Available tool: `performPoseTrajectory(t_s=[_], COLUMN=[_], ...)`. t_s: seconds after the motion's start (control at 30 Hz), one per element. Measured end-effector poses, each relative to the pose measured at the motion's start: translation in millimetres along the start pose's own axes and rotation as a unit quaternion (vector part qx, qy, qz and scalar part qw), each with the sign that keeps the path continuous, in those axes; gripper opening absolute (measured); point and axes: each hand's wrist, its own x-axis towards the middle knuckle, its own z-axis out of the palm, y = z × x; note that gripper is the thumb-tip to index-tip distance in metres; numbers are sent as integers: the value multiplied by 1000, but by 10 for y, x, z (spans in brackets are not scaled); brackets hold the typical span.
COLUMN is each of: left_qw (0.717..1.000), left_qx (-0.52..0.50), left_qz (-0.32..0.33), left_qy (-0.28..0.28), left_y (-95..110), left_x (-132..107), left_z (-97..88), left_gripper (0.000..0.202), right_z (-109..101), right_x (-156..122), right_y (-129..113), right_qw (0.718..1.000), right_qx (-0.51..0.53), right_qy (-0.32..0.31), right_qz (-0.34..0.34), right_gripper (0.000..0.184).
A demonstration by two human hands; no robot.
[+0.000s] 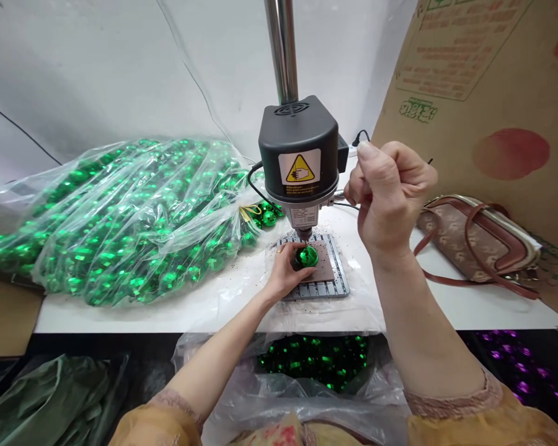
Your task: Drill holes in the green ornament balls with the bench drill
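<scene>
A small bench drill (300,148) with a black head stands on a ribbed metal base plate (335,286). My left hand (286,272) is closed around a shiny green ball (306,256), holding it on a brown pad right under the drill bit. My right hand (388,192) is clenched on the drill's side lever (341,197), level with the head; most of the lever is hidden inside the fist.
A big clear bag of green balls (121,217) lies at left on the white table (469,303). Another open bag of green balls (316,359) sits below the table's front edge. A brown handbag (474,238) and a cardboard sheet (493,93) are at right. Purple balls (530,371) show at lower right.
</scene>
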Motion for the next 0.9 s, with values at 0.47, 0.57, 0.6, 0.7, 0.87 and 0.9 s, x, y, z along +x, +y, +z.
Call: performPoseTrajectory(t_s=[0.47, 0.57, 0.6, 0.7, 0.87, 0.9], left_qw=[996, 996, 996, 996, 996, 996], left_qx=[-76, -82, -83, -85, -81, -80], left_qz=[-23, -27, -24, -17, -9, -8], left_qy=[-34, -32, -33, -32, -27, -27], left_y=[-91, -87, -90, -119, -185, -191], left_x=[-48, -53, -54, -52, -42, -41], left_z=[70, 75, 77, 83, 98, 100], left_gripper=[55, 56, 56, 56, 54, 54], right_z=[-8, -21, -25, -30, -23, -25], right_x=[-34, -52, -61, -107, -217, -236], right_y=[-33, -34, -35, -36, 11, 29], right_qw=[1000, 1000, 1000, 999, 994, 993], right_qx=[8, -7, -6, 26, 79, 81], right_qy=[8, 7, 8, 7, 15, 17], right_qz=[-8, -4, -6, -17, -73, -83], right_gripper=[50, 51, 51, 48, 47, 48])
